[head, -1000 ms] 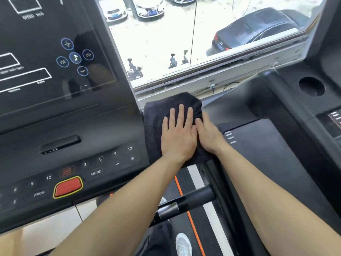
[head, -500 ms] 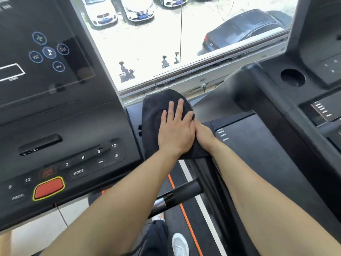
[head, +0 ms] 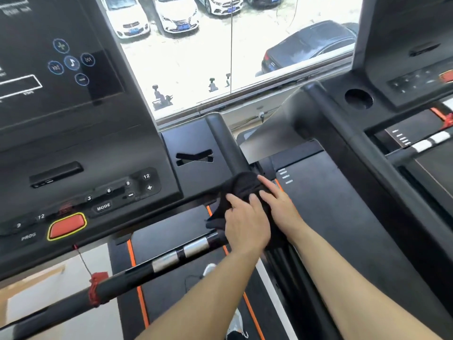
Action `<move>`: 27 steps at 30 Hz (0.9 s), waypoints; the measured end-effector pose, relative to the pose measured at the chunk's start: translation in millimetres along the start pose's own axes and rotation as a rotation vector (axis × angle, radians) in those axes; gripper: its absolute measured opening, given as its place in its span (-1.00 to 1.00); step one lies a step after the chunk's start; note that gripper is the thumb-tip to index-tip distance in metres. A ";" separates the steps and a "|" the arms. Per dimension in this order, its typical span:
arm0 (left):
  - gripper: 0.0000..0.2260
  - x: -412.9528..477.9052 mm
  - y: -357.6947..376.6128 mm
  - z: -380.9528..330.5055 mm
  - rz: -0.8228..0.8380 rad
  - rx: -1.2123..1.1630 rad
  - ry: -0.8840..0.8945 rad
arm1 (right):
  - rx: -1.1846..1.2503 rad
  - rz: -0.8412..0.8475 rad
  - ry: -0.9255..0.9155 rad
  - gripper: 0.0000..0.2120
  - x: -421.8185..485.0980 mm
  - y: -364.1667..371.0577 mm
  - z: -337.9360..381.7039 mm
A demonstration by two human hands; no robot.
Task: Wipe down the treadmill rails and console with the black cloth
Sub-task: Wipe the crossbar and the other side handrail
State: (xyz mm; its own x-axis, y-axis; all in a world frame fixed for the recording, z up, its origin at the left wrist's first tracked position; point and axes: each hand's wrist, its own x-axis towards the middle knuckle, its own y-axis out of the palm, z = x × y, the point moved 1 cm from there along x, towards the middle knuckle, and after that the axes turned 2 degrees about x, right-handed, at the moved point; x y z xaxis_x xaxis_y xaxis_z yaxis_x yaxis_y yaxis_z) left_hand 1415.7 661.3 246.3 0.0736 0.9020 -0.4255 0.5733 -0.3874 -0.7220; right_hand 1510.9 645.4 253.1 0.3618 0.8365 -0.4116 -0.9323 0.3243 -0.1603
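Here I have the black cloth (head: 241,192) bunched over the right rail (head: 228,148), where it meets the console (head: 98,148).

My left hand (head: 246,227) is closed on the cloth's near end; my right hand (head: 279,204) lies flat beside it, fingers extended, pressing the fabric down for rubbing contact. Beyond my grip the rail's long axis runs up toward the window (head: 220,57), and the crumpled cloth lies along it.

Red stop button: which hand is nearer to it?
Left. The left hand grips the cloth right of the red button; the right hand lies farther right.
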 end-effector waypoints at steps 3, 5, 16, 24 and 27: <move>-0.61 33.8 -10.3 -14.0 0.173 0.071 -0.035 | -0.087 0.045 -0.025 -0.54 12.2 9.9 5.7; -0.60 42.5 -12.7 -11.5 0.189 0.131 -0.012 | -0.176 0.066 -0.027 -0.50 20.4 16.0 10.3; -0.66 21.3 -26.1 14.0 0.242 0.391 0.283 | -0.468 -0.071 0.222 -0.53 2.0 7.5 -25.8; -0.63 11.8 -12.9 17.8 0.206 0.584 0.412 | -0.485 -0.067 0.203 -0.68 -1.3 11.3 -14.9; -0.48 -7.5 -11.4 21.9 0.106 0.647 0.333 | -0.600 -0.058 0.212 -0.73 -42.3 -1.2 -36.1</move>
State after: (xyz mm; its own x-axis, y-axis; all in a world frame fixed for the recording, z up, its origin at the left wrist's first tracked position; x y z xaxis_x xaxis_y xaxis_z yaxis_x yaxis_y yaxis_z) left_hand 1390.8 654.8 245.8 0.4046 0.8236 -0.3974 -0.0391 -0.4186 -0.9073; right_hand 1496.7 593.6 238.3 0.4614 0.6995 -0.5457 -0.7707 0.0114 -0.6371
